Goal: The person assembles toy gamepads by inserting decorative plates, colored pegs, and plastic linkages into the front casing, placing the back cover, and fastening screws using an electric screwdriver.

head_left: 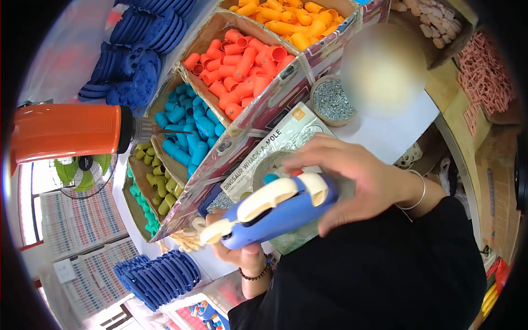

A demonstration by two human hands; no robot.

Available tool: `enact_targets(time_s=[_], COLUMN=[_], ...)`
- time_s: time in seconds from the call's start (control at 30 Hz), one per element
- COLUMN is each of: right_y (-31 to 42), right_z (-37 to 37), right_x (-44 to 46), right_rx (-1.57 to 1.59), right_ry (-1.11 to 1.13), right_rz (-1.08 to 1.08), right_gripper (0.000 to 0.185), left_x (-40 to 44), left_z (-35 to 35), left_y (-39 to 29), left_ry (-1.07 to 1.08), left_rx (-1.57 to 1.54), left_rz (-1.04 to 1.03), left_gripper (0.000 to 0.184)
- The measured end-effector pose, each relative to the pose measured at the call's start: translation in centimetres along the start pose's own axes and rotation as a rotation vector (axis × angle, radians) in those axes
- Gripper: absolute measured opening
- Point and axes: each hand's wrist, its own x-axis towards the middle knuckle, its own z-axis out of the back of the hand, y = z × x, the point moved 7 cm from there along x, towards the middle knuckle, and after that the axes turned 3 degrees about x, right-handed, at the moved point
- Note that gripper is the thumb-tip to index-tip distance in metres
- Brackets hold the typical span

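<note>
A blue plastic toy body with cream trim (pixel 280 212) is tilted in front of me. My left hand (pixel 236 250) grips its lower left end, with the thumb below. My right hand (pixel 357 176) arches around the right end, fingers and thumb spread apart and slightly blurred; whether it touches the toy I cannot tell. Partly hidden behind the toy is a round dish (pixel 264 165) with small coloured pieces. It stands on a flat box (pixel 264 143) printed "DINOSAUR WHACK-A-MOLE".
An orange power screwdriver (pixel 71 132) points in from the left. Cardboard bins hold orange-red tubes (pixel 242 66), teal tubes (pixel 192 126), yellow pieces (pixel 291 19) and olive pieces (pixel 159 184). A bowl of screws (pixel 333 100) stands behind. Blue shells (pixel 159 278) are stacked lower left.
</note>
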Motion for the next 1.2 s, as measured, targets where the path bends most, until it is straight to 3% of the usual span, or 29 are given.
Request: enact_targets(time_s=[0.13,0.27,0.33,0.37,0.47,0.5,0.57,0.6,0.67,0.77,0.83,0.9,1.0,1.07,1.13,1.2], right_y=[1.2,0.9,-0.5,-0.5,-0.2,-0.5,-2.3,-3.1,-3.8,-4.7,-4.3,-3.9,-3.8,-4.0,-4.6,-5.1], right_z=[-0.5,-0.9,-0.7,-0.7,-0.8,-1.1,-0.9,-1.3,-1.2,-0.5,-0.2,-0.2,-0.2,0.0,-0.3,-0.8], right_x=[0.0,0.4,0.5,0.7,0.7,0.5,-0.2,-0.9,-1.9,-3.2,-3.4,-2.9,-2.9,-3.0,-4.1,-4.8], right_rx=[0.051,0.047,0.051,0.068,0.075,0.074,0.306,0.488,0.428,0.405,0.272,0.203,0.126,0.116,-0.011,0.055], right_ry=[0.028,0.05,0.011,0.008,0.067,0.093,-0.072,-0.192,-0.151,-0.127,-0.057,-0.028,-0.019,-0.043,0.068,0.006], right_rz=[0.046,0.052,-0.125,-0.112,-0.147,-0.148,-0.281,-0.475,-0.495,-0.537,-0.455,-0.448,-0.42,-0.394,-0.427,-0.427], right_gripper=[0.044,0.043,0.043,0.045,0.046,0.046,0.044,0.05,0.052,0.052,0.053,0.052,0.052,0.052,0.054,0.059], left_x=[0.0,0.5,0.7,1.1,2.3,2.6,2.8,2.1,0.8,-0.5,-0.6,0.4,1.0,0.3,-1.7,-4.0], left_z=[-1.0,-1.0,-0.9,-0.3,-0.8,-0.9,-1.1,-1.1,-1.2,0.1,0.6,0.5,0.3,0.4,0.4,-0.1], left_y=[-3.5,-2.4,-2.1,-2.2,-3.0,-2.6,-1.6,-0.6,0.5,1.3,1.2,-0.2,0.0,0.5,1.7,3.3], left_ry=[0.065,0.141,0.14,0.117,0.336,0.38,0.44,0.366,0.303,0.337,0.295,0.34,0.308,0.33,0.373,0.395], left_rx=[0.197,0.069,-0.075,-0.075,-0.124,-0.131,-0.2,-0.344,-0.54,-0.378,-0.321,-0.158,-0.162,-0.168,-0.174,-0.298], left_rz=[-0.232,-0.113,0.065,0.064,0.055,0.06,0.122,0.27,0.45,0.384,0.371,0.167,0.134,0.152,0.198,0.306], left_gripper=[0.07,0.063,0.055,0.055,0.044,0.045,0.046,0.046,0.046,0.047,0.046,0.045,0.044,0.048,0.059,0.068])
